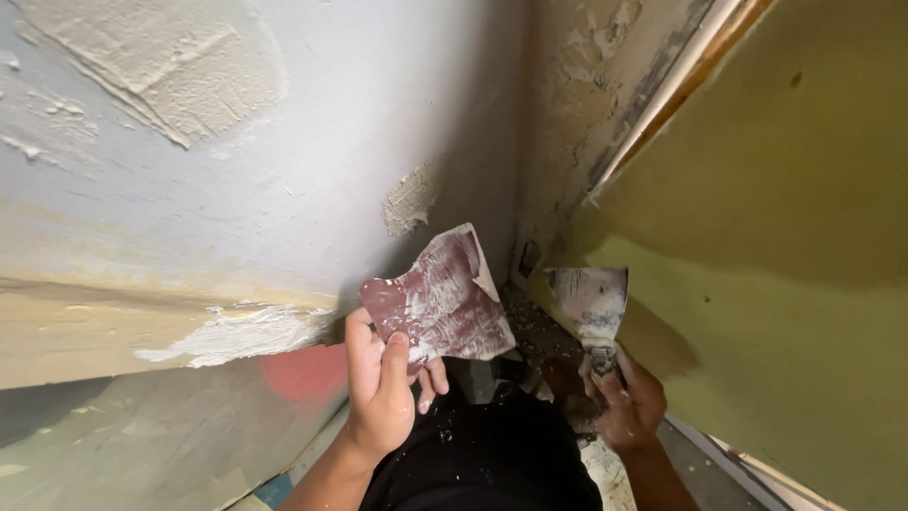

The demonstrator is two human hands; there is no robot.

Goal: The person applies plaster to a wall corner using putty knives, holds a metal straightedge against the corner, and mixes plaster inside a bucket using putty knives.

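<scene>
My left hand (pixel 380 383) holds a worn sheet of reddish-brown sandpaper (pixel 441 300), smeared with white dust, by its lower left corner. The sheet is raised near the inner corner of two walls. My right hand (pixel 627 405) grips the handle of a putty knife (pixel 590 305) with its wide, plaster-stained blade pointing up, just right of the sandpaper. The blade sits close to the bottom of the corner without clearly touching the wall.
The grey-white wall (pixel 284 161) on the left carries rough patches of filler (pixel 409 201) and a broken ledge. A yellow-green surface (pixel 785 237) with a wooden edge stands on the right. Debris lies on the floor in the corner (pixel 530 331). My dark trousers (pixel 482 454) are below.
</scene>
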